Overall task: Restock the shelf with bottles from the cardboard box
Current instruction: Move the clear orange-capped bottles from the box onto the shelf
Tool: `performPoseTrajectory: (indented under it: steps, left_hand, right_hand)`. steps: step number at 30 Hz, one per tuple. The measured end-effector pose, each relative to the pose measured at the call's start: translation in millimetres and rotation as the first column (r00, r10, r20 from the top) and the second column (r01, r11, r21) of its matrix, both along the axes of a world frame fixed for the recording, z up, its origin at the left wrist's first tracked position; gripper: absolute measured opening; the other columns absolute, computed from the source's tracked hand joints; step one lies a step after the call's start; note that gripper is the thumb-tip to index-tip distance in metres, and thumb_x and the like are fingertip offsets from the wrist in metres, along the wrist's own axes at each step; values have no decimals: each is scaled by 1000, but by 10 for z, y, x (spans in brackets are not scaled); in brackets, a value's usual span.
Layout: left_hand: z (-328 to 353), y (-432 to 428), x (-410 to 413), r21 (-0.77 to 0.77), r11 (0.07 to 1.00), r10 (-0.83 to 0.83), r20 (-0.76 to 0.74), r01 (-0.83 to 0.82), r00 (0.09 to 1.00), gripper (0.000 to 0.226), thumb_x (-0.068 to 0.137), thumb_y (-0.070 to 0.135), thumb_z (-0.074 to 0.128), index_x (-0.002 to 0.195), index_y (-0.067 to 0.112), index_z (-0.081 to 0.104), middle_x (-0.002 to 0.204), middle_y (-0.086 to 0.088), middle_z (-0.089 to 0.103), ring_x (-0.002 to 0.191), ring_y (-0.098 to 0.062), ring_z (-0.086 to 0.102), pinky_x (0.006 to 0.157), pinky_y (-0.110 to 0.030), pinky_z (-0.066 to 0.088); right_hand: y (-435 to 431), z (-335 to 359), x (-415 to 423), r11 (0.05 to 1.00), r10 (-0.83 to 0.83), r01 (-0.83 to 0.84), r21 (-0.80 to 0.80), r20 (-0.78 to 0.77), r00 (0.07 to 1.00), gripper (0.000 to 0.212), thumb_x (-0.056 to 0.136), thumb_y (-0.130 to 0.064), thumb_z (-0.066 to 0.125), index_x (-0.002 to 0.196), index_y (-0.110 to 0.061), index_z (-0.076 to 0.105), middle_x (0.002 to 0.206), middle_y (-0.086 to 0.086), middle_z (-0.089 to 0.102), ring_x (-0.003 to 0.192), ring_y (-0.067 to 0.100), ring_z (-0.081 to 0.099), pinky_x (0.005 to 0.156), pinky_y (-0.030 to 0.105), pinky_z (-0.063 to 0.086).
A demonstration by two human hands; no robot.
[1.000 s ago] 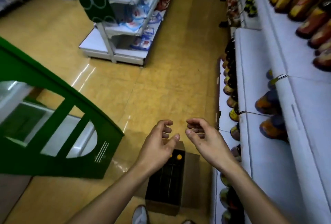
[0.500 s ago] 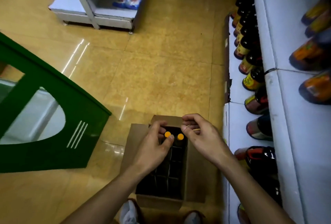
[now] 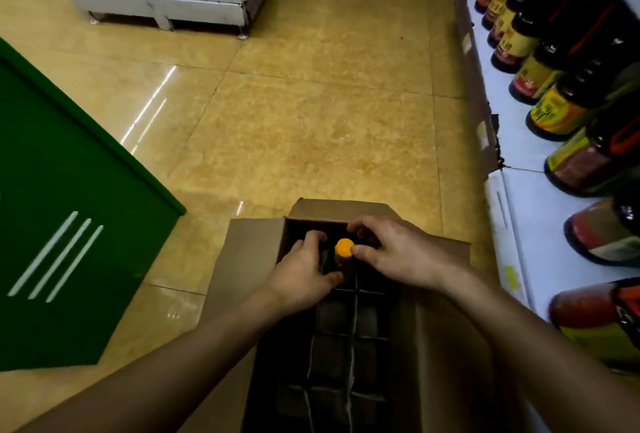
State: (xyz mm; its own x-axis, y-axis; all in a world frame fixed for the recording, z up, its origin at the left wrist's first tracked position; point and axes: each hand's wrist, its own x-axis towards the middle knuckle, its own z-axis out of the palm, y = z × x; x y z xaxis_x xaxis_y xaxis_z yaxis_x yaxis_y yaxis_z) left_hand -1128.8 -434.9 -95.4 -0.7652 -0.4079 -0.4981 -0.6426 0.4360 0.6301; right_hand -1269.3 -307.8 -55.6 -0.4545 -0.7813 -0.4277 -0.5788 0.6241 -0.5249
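Cardboard box on floor, left of shelf

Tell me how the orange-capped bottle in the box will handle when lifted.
The orange-capped bottle looks dark below its cap, so probably full and heavy. Gripped by the small cap alone, it may slip. Close cardboard dividers may drag as it rises.
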Motion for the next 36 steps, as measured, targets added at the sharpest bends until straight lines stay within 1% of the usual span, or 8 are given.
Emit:
performPoseTrajectory:
  steps: [4, 9, 11, 14, 20, 28, 33, 36]
  left_hand:
    - [-326, -105, -78, -18, 997, -78, 66, 79, 995, 84, 87, 31, 78, 153, 20, 28, 147, -11, 46, 130, -24, 54, 107, -37, 49]
    - [-484, -136, -248, -59, 989, -130, 49, 132, 990, 89, 83, 28, 83, 153, 19, 29, 145, -12, 49, 129, -26, 55, 105, -39, 50]
    - [-518, -123, -279, -57, 990, -123, 44, 126, 991, 87, 82, 28, 83, 151, 20, 32, 140, -11, 53, 126, -26, 56, 103, -39, 51]
    - [-568, -91, -273, -66, 991, -115, 38, 117, 993, 80, 81, 26, 84, 146, 21, 37, 137, -9, 54, 123, -25, 57, 101, -38, 52]
    - [-667, 2, -204, -83, 989, -125, -11, 123, 992, 76, 85, 26, 81, 145, 24, 35, 136, -6, 46, 124, -27, 54, 100, -36, 51]
    - [-618, 47, -92, -91, 988, -131, -36, 128, 991, 66, 89, 33, 77, 141, 22, 39, 137, -8, 46, 124, -25, 55, 101, -36, 51]
    - [-654, 53, 10, -51, 992, -122, -112, 117, 986, 83, 85, 39, 79, 151, 31, 29, 144, -4, 43, 131, -23, 52, 109, -41, 48]
    - [-669, 25, 71, 18, 995, -92, -188, 97, 978, 93, 79, 43, 82, 150, 46, 23, 151, 2, 44, 136, -19, 50, 113, -39, 46]
  right_hand:
    - [-79, -247, -104, 987, 124, -120, 110, -35, 992, 54, 96, -36, 67, 146, -30, 46, 148, -1, 54, 134, 22, 52, 110, 44, 45]
    - [-110, -455, -123, 977, 170, -155, 144, -95, 981, 60, 90, -38, 75, 143, -33, 48, 143, -1, 59, 130, 22, 55, 107, 43, 46]
    - [-73, -522, -88, 979, 173, -155, 132, -136, 976, 59, 89, -44, 74, 141, -37, 49, 139, -2, 62, 130, 23, 56, 108, 47, 45]
    - [-26, -562, -25, 986, 155, -139, 93, -198, 968, 56, 90, -54, 69, 140, -39, 49, 137, -3, 64, 131, 23, 56, 108, 48, 43]
    - [-12, -631, 66, 997, 80, -82, 2, -278, 957, 56, 86, -65, 66, 134, -38, 55, 128, -5, 69, 122, 22, 62, 89, 37, 43]
    - [-18, -676, 183, 993, -71, 42, -110, -276, 959, 42, 84, -63, 68, 120, -40, 66, 112, -6, 75, 109, 21, 68, 90, 42, 56]
    - [20, -605, 245, 980, -117, 73, -187, -235, 965, 44, 82, -60, 70, 121, -39, 70, 116, -9, 75, 111, 17, 68, 93, 37, 55]
    - [40, -422, 250, 959, -172, 119, -256, -197, 965, 39, 83, -62, 68, 113, -37, 71, 105, -11, 74, 95, 15, 69, 82, 34, 58]
